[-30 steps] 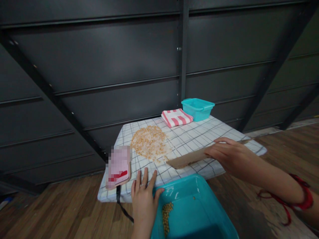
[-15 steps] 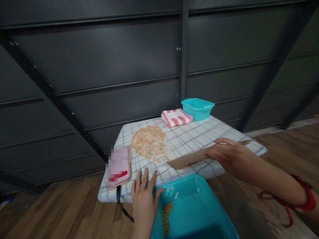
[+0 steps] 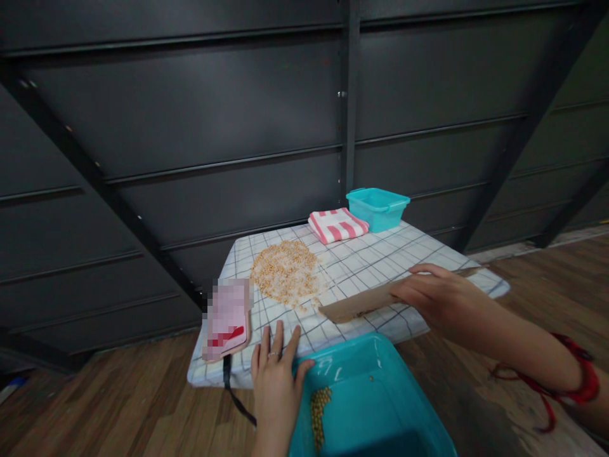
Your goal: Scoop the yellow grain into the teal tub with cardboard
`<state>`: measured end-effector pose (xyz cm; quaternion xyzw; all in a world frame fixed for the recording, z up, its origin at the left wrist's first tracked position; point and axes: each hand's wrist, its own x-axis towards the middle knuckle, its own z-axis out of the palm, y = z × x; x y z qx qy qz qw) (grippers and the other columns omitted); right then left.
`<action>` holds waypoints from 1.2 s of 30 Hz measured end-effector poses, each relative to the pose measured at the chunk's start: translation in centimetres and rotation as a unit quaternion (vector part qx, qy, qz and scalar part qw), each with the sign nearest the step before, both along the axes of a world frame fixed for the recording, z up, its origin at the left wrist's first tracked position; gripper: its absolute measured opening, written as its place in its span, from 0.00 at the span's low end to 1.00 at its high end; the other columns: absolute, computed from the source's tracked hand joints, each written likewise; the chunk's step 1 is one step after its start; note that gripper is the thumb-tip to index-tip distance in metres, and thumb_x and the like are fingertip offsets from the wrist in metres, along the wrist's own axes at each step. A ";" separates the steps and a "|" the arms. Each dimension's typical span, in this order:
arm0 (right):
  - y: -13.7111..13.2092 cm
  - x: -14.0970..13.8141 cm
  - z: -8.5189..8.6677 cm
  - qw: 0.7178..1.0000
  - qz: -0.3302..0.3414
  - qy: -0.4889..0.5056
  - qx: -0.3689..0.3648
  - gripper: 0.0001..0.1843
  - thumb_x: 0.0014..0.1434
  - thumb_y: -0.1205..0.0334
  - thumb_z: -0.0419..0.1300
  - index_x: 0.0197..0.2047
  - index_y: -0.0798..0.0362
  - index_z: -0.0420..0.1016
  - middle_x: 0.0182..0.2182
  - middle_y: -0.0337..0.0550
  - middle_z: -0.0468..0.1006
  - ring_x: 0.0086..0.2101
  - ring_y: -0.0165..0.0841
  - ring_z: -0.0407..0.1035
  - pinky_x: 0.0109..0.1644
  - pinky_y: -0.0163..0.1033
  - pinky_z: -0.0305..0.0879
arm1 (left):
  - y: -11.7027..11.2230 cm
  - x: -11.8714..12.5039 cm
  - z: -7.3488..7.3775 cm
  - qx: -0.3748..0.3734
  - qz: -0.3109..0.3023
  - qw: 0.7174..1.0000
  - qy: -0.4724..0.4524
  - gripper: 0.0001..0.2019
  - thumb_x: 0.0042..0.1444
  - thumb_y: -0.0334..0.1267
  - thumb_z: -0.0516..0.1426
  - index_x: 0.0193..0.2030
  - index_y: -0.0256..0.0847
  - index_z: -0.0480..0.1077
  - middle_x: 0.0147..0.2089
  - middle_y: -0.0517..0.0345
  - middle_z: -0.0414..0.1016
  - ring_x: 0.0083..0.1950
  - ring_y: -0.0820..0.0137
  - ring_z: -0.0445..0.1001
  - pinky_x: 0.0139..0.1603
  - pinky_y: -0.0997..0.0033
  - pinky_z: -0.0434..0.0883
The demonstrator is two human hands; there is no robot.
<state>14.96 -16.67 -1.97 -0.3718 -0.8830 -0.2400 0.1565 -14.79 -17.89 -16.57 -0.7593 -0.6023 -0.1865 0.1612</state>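
Observation:
My right hand (image 3: pixel 425 291) grips a long brown strip that looks like cardboard (image 3: pixel 359 303), held low over the checked cloth near the table's front edge. My left hand (image 3: pixel 278 374) lies with fingers spread on the cloth's front edge, its thumb on the rim of a large teal basin (image 3: pixel 409 374). Several yellowish beans (image 3: pixel 318 412) are gathered along the basin's left side. Beyond the strip's tip, a spread heap of pale yellow kernels mixed with white grains (image 3: pixel 285 271) covers the cloth's left part.
A checked cloth (image 3: pixel 380 260) covers the small table. On its left edge lies a pink phone (image 3: pixel 228 317), partly blurred out, with a black strap (image 3: pixel 238 403) hanging down. A folded pink-striped towel (image 3: pixel 337 225) and a smaller teal basket (image 3: pixel 378 209) stand at the back, before a dark panelled wall (image 3: pixel 228 108).

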 end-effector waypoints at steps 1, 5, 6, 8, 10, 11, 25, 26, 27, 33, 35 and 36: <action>-0.1 0.1 0.0 1.000 -0.001 0.004 -0.009 0.18 0.50 0.83 0.47 0.29 0.51 0.70 0.24 0.37 0.75 0.26 0.31 0.67 0.41 0.40 0.60 | 0.0 0.0 0.0 -0.003 -0.001 1.000 -0.003 0.24 0.56 0.44 0.56 0.60 0.56 0.60 0.64 0.52 0.64 0.64 0.51 0.62 0.55 0.49 0.67; -0.6 0.2 0.3 0.999 0.007 0.011 -0.035 0.19 0.49 0.84 0.47 0.29 0.50 0.70 0.23 0.36 0.74 0.26 0.31 0.66 0.43 0.40 0.61 | 0.0 0.1 0.1 -0.005 0.001 1.000 -0.009 0.24 0.56 0.43 0.56 0.60 0.56 0.60 0.64 0.52 0.64 0.64 0.52 0.62 0.55 0.50 0.66; -0.6 0.2 0.4 0.999 0.011 0.011 -0.031 0.19 0.49 0.84 0.47 0.29 0.50 0.70 0.23 0.36 0.74 0.26 0.31 0.66 0.42 0.39 0.61 | 0.0 0.1 0.1 -0.003 0.002 1.000 -0.007 0.24 0.56 0.43 0.56 0.60 0.56 0.60 0.64 0.52 0.64 0.64 0.51 0.62 0.55 0.50 0.66; -0.6 0.0 0.7 1.000 0.011 0.006 -0.013 0.19 0.50 0.84 0.47 0.29 0.51 0.70 0.23 0.37 0.75 0.26 0.31 0.67 0.42 0.39 0.61 | 0.0 0.1 0.1 0.001 0.002 1.000 0.001 0.24 0.56 0.44 0.56 0.60 0.56 0.61 0.63 0.51 0.65 0.63 0.51 0.62 0.55 0.49 0.66; -0.4 -0.2 0.8 1.000 0.006 0.001 0.009 0.19 0.50 0.84 0.47 0.29 0.52 0.70 0.24 0.37 0.75 0.26 0.31 0.67 0.41 0.39 0.61 | 0.0 0.1 0.0 0.006 0.003 1.000 0.013 0.24 0.56 0.45 0.55 0.60 0.55 0.61 0.63 0.51 0.65 0.63 0.50 0.63 0.54 0.49 0.67; -0.2 -0.3 0.8 1.000 0.005 -0.002 0.018 0.18 0.50 0.84 0.47 0.29 0.52 0.69 0.24 0.38 0.75 0.26 0.31 0.67 0.41 0.39 0.61 | 0.0 0.0 0.0 0.011 0.003 1.000 0.018 0.24 0.56 0.45 0.55 0.60 0.55 0.61 0.63 0.51 0.65 0.63 0.50 0.63 0.54 0.49 0.67; -0.4 -0.4 0.7 1.000 0.008 -0.003 -0.005 0.17 0.49 0.83 0.47 0.29 0.51 0.68 0.24 0.37 0.74 0.27 0.31 0.67 0.42 0.40 0.61 | 0.0 0.0 0.0 0.002 0.001 1.000 0.000 0.23 0.56 0.45 0.55 0.60 0.56 0.62 0.63 0.52 0.65 0.63 0.51 0.63 0.55 0.49 0.65; -0.3 -0.4 0.6 1.000 0.006 -0.005 -0.001 0.17 0.49 0.82 0.47 0.30 0.51 0.68 0.24 0.37 0.74 0.27 0.32 0.66 0.42 0.40 0.61 | 0.0 -0.1 0.0 0.002 0.000 1.000 -0.001 0.23 0.56 0.45 0.55 0.60 0.56 0.62 0.63 0.52 0.65 0.63 0.52 0.63 0.55 0.50 0.65; -0.2 -0.5 0.4 1.000 0.007 -0.006 0.004 0.16 0.49 0.82 0.47 0.30 0.51 0.67 0.23 0.37 0.74 0.27 0.32 0.66 0.41 0.40 0.61 | 0.0 -0.1 0.0 0.002 -0.001 1.000 -0.002 0.23 0.56 0.44 0.55 0.60 0.56 0.62 0.63 0.52 0.65 0.63 0.52 0.63 0.55 0.50 0.65; -0.6 -0.9 0.2 1.000 0.023 0.019 0.004 0.16 0.52 0.81 0.46 0.27 0.51 0.67 0.21 0.36 0.70 0.24 0.30 0.62 0.35 0.37 0.59 | 0.0 -0.1 -0.1 0.006 -0.003 1.000 -0.005 0.24 0.56 0.43 0.56 0.60 0.56 0.61 0.63 0.52 0.65 0.63 0.52 0.62 0.55 0.51 0.65; -0.9 -0.9 0.4 0.999 0.023 0.028 0.013 0.17 0.52 0.81 0.46 0.26 0.51 0.67 0.20 0.36 0.69 0.24 0.30 0.62 0.35 0.36 0.59 | 0.0 -0.1 0.0 0.011 -0.003 1.000 0.001 0.24 0.56 0.43 0.56 0.60 0.55 0.62 0.63 0.52 0.65 0.63 0.51 0.63 0.54 0.50 0.66; -1.0 -0.9 0.5 0.999 0.024 0.029 0.017 0.17 0.53 0.81 0.46 0.26 0.51 0.68 0.20 0.36 0.70 0.24 0.30 0.62 0.35 0.36 0.59 | -0.1 -0.1 0.0 0.012 -0.003 1.000 0.005 0.24 0.56 0.44 0.56 0.60 0.55 0.62 0.63 0.52 0.66 0.63 0.51 0.63 0.54 0.50 0.66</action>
